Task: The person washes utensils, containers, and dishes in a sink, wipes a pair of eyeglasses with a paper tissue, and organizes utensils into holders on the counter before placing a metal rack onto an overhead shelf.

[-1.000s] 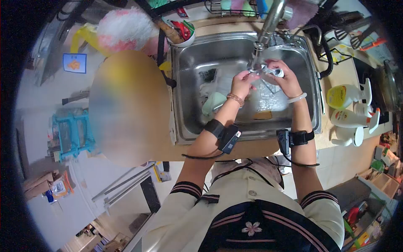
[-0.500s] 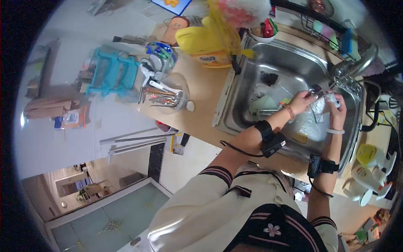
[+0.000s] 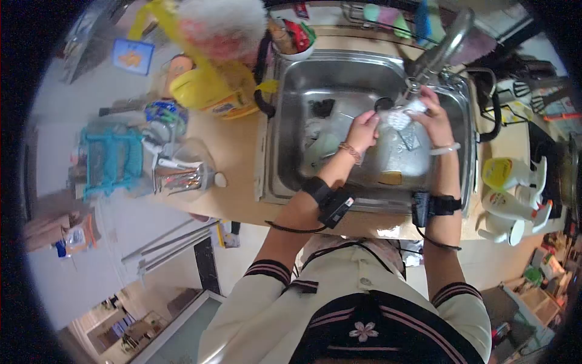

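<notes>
Over the right part of the steel sink (image 3: 303,57), both hands are up near the tap. My left hand (image 3: 362,131) is closed, fingertips pinching a small dark round object (image 3: 384,104) whose kind I cannot make out. My right hand (image 3: 435,118) is closed on a crumpled white cloth-like thing (image 3: 398,119), just below the faucet (image 3: 445,51). Beneath the hands, a clear wet sheet or container (image 3: 397,159) lies in the sink. A yellowish sponge-like block (image 3: 390,178) is at the sink's near side. A pale bowl-like dish (image 3: 324,148) and a black scrap (image 3: 322,108) lie to the left.
Left of the sink stand a clear holder with cutlery (image 3: 185,176), a turquoise rack (image 3: 112,159) and a yellow bag (image 3: 212,91). A white bowl of packets (image 3: 297,45) is behind the sink. Spray bottles (image 3: 515,203) stand on the right counter.
The view has swung right, so the sink appears further left. The dark round object now shows more clearly at my left fingertips; both hands remain close together below the faucet.
</notes>
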{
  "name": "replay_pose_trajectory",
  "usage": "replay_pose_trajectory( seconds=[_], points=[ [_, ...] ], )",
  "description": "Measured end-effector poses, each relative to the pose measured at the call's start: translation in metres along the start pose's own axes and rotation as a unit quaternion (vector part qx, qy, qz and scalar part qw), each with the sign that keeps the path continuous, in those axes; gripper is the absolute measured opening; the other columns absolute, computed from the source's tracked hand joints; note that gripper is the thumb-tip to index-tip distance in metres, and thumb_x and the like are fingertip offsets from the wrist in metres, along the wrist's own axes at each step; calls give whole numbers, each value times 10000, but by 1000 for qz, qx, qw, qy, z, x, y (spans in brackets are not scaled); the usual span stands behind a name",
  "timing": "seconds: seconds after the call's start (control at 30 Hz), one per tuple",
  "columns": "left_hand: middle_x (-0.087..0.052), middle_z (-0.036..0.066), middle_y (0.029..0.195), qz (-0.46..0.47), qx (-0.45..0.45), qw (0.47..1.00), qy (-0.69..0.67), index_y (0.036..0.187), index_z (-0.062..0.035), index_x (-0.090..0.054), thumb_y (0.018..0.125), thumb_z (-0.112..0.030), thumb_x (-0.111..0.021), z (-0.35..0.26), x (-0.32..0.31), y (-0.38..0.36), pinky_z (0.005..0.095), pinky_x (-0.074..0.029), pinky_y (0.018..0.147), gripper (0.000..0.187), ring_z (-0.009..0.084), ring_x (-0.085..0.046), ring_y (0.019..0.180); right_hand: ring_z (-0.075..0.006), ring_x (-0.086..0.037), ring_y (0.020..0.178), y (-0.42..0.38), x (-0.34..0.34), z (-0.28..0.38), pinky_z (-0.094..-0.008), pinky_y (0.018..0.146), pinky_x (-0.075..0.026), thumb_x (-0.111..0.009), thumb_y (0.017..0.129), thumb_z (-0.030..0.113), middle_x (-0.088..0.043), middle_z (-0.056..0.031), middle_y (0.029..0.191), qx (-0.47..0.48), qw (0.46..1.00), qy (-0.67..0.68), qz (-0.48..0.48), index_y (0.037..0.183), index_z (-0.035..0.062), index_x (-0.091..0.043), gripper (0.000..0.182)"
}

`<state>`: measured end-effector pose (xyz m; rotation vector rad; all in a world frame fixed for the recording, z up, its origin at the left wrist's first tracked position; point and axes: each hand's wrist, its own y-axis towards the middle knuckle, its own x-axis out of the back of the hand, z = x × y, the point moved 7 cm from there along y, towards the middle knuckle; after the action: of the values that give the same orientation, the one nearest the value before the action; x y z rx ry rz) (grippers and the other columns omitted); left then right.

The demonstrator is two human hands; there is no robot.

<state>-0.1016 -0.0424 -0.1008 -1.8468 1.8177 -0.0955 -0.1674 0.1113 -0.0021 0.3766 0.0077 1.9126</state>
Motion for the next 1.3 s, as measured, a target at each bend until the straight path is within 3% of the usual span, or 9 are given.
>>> replay_pose_trajectory(
  seconds=[0.27,0.47,0.6,0.7,0.83,0.97,1.0,1.13,1.3],
  points=[
    [-483,-17,605,33,33,997,-53,866,-67,-530,835,-68,-427,-2,-15,-9,198,-260,355,108,43,-362,425,-201,-531,918,1,-52,-65,-304,753,-453,-737,650,221,-501,-140,1098,-133,988,73,-38,890,-34,-587,381],
    [-513,4,667,62,-50,997,11,878,-34,-528,809,-21,-431,7,-10,-2,210,-338,424,120,55,-420,495,-138,-549,558,-21,-44,-47,-287,519,-431,-641,733,373,-556,-88,543,-216,921,-302,-115,861,-38,-593,433],
    [-512,-4,660,16,-76,995,60,881,-30,-520,830,-25,-417,9,-10,-3,206,-336,406,115,59,-411,456,-71,-447,456,-21,-50,-61,-249,416,-355,-624,762,260,-517,-27,514,-167,977,-81,-101,867,-15,-610,295],
    [-504,-14,646,20,-55,996,70,888,-45,-521,854,-66,-424,2,-8,-7,192,-304,371,104,50,-383,419,-299,-585,657,-16,-43,-74,-355,616,-455,-664,705,278,-601,-204,723,-181,973,-64,-127,867,-28,-606,352],
    [-496,-20,616,15,-76,994,81,924,-58,-536,875,-121,-426,-4,-10,-14,182,-274,349,136,32,-372,416,-308,-573,767,-27,-25,-49,-364,670,-453,-698,654,368,-584,-201,874,-170,888,-342,-256,875,-24,-609,459],
    [-482,-39,579,-42,-123,980,149,973,-69,-553,880,-119,-406,23,-4,-4,185,-260,333,180,30,-346,387,-313,-560,558,-35,-41,-58,-367,573,-443,-670,683,419,-597,-167,641,-284,932,-145,-171,699,-25,-610,449],
    [-479,-40,573,-48,-107,983,141,964,-72,-554,883,-122,-402,22,-5,-4,187,-259,330,180,31,-345,383,-150,-535,492,-36,-46,-62,-294,487,-429,-649,738,325,-579,-51,600,-315,929,-124,-150,795,-30,-600,363],
    [-461,-38,544,-47,-81,988,123,892,-85,-551,890,-146,-391,23,-7,-10,196,-254,317,172,37,-345,373,-69,-522,543,-38,-67,-85,-204,477,-394,-548,803,64,-598,6,689,-269,927,187,-183,849,13,-617,98],
    [-439,-26,519,19,15,989,147,758,-95,-506,891,-191,-397,12,-7,-22,204,-246,310,197,52,-344,368,-69,-507,564,-32,-67,-77,-225,493,-395,-601,775,123,-601,-26,654,-151,925,276,-213,784,1,-618,123]
  ],
)
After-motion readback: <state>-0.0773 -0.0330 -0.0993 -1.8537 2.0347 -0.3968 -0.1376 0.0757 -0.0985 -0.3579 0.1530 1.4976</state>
